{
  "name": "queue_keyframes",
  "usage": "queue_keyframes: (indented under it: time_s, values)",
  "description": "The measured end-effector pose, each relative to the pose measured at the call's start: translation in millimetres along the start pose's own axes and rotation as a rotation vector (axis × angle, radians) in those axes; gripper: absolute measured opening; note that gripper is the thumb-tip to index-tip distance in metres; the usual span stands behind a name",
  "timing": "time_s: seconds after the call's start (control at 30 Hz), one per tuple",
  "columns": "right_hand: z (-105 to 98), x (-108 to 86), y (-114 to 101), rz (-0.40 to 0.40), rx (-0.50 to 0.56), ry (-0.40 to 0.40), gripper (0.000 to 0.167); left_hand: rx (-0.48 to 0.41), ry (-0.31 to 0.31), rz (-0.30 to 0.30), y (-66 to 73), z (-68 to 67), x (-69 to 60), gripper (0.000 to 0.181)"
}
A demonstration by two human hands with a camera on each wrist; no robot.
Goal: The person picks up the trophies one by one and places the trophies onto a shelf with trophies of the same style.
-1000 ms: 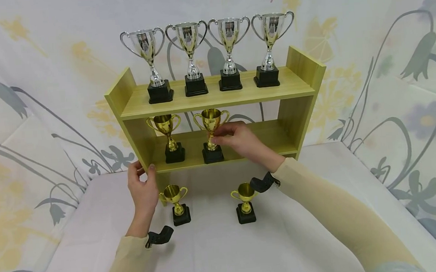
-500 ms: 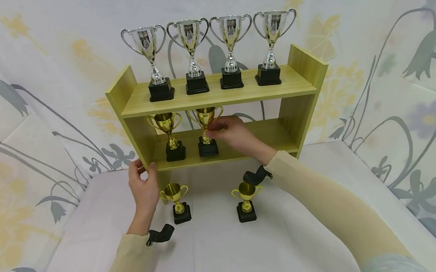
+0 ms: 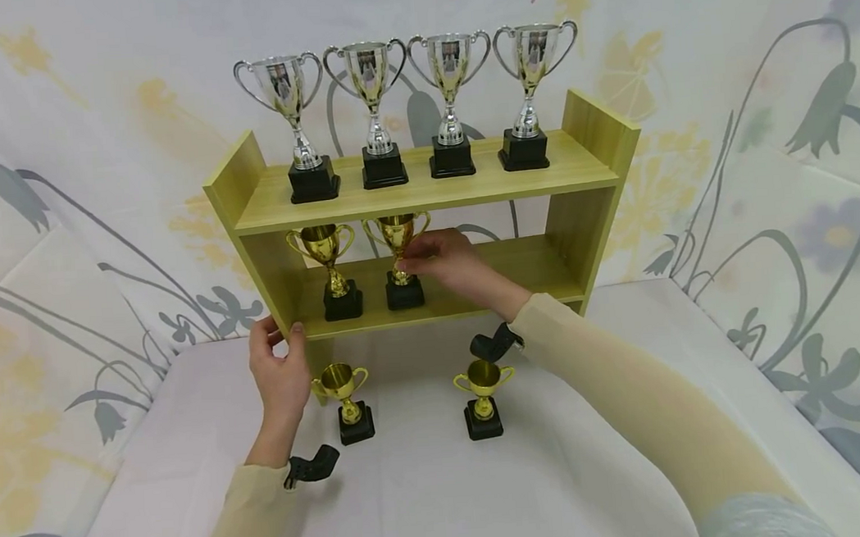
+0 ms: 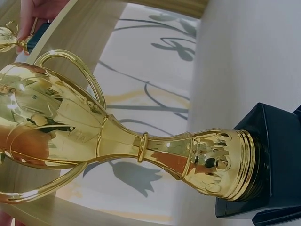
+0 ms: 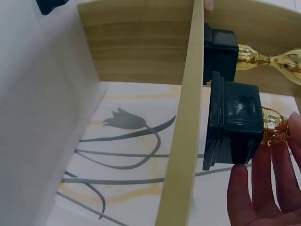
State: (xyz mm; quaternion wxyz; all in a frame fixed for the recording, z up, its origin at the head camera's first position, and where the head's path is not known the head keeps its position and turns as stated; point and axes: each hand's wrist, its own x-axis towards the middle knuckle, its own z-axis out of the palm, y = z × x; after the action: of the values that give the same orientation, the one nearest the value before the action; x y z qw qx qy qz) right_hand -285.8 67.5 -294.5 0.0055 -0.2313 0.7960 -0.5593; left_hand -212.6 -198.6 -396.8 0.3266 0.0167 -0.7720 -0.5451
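Observation:
My right hand (image 3: 448,261) pinches the stem of a gold trophy cup (image 3: 398,231) on the shelf unit's middle board. In the right wrist view its black base (image 5: 241,123) is at the board's edge, with fingers (image 5: 263,181) around and under it; whether the base touches the board I cannot tell. Another gold trophy (image 3: 322,244) stands to its left. My left hand (image 3: 283,378) grips the front edge of the wooden shelf unit's left side panel (image 3: 261,283). A gold trophy on the table (image 4: 51,117) fills much of the left wrist view.
Several silver trophies (image 3: 371,71) stand in a row along the top board (image 3: 425,191). Two gold trophies stand on the white-covered table (image 3: 429,498), one near my left wrist and one (image 3: 485,417) below my right forearm. A flower-patterned cloth (image 3: 748,159) hangs behind.
My right hand has moved left and slightly back with the gold trophy, bringing it closer to the gold trophy on its left. My left hand keeps its place on the side panel.

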Motion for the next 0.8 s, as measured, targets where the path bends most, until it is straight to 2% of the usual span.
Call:
queue_keyframes:
  time_s: [0.2, 0.6, 0.8]
  values:
    - [3.0, 3.6, 0.8, 0.036, 0.007, 0.007, 0.017, 0.000, 0.001, -0.011, -0.8, 0.1, -0.3, 0.032]
    - [8.6, 7.0, 5.4, 0.032, -0.011, -0.002, 0.016, -0.010, 0.006, 0.001, -2.3, 1.7, 0.1, 0.031]
    - [9.9, 8.1, 7.1, 0.034, -0.105, -0.004, 0.018, -0.018, 0.007, -0.006, -0.9, 1.1, -0.2, 0.030]
